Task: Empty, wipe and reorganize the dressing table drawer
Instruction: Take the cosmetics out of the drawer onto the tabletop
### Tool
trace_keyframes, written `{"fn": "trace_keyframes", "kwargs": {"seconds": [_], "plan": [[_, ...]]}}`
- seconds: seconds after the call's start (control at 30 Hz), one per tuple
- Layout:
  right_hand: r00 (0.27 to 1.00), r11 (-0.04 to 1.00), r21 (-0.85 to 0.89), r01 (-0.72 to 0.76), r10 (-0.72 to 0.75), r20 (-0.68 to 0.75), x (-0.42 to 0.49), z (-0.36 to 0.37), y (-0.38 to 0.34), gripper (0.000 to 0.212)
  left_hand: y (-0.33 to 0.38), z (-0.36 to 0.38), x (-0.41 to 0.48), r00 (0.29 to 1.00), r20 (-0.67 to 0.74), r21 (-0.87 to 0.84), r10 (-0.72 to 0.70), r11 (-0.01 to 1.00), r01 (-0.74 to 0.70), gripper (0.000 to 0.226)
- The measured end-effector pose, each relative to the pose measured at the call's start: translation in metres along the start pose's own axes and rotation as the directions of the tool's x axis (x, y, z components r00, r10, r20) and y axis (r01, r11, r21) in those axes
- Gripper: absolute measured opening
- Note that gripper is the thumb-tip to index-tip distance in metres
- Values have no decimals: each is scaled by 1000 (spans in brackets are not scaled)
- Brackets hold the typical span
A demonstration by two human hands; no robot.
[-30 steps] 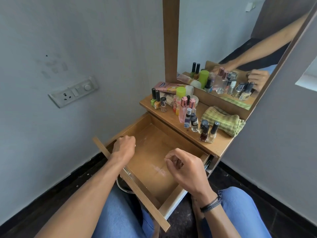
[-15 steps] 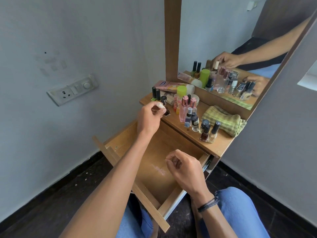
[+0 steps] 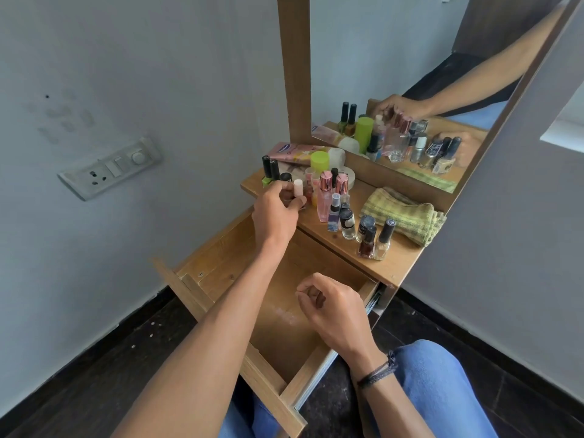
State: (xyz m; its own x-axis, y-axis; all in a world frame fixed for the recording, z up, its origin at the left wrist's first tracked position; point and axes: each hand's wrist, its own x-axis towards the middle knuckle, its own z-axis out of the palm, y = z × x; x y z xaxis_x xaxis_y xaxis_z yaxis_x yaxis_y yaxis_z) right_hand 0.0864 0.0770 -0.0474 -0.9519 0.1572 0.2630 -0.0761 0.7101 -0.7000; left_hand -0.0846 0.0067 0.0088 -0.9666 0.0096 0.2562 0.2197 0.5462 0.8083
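Observation:
The wooden drawer (image 3: pixel 221 273) stands pulled out with a bare bottom that carries a pale smear. My left hand (image 3: pixel 276 210) reaches over the dressing table top (image 3: pixel 398 263) and its fingers close around a small bottle with a pale pink cap (image 3: pixel 298 188) at the left end of the row of cosmetics. My right hand (image 3: pixel 335 306) hovers over the drawer's right side with fingers loosely curled and nothing in them. Several nail polish and perfume bottles (image 3: pixel 347 216) crowd the top. A folded green striped cloth (image 3: pixel 407 214) lies to their right.
A mirror (image 3: pixel 410 74) in a wooden frame rises behind the table. A switch and socket plate (image 3: pixel 110 167) sits on the left wall. A pink tube (image 3: pixel 294 150) and a lime green capped bottle (image 3: pixel 319 161) stand at the back. My knees in blue jeans are under the drawer.
My left hand left the drawer's front left corner, rose to the table top and took hold of the small pink-capped bottle. My right hand stayed over the drawer.

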Motion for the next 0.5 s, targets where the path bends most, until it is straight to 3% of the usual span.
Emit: {"fn": "trace_keyframes", "kwargs": {"seconds": [0.5], "plan": [[1000,1000,-21,-5,5,25,1,6,4,11,-4,3,-11,993,104,-79,-52,995,60,29]]}}
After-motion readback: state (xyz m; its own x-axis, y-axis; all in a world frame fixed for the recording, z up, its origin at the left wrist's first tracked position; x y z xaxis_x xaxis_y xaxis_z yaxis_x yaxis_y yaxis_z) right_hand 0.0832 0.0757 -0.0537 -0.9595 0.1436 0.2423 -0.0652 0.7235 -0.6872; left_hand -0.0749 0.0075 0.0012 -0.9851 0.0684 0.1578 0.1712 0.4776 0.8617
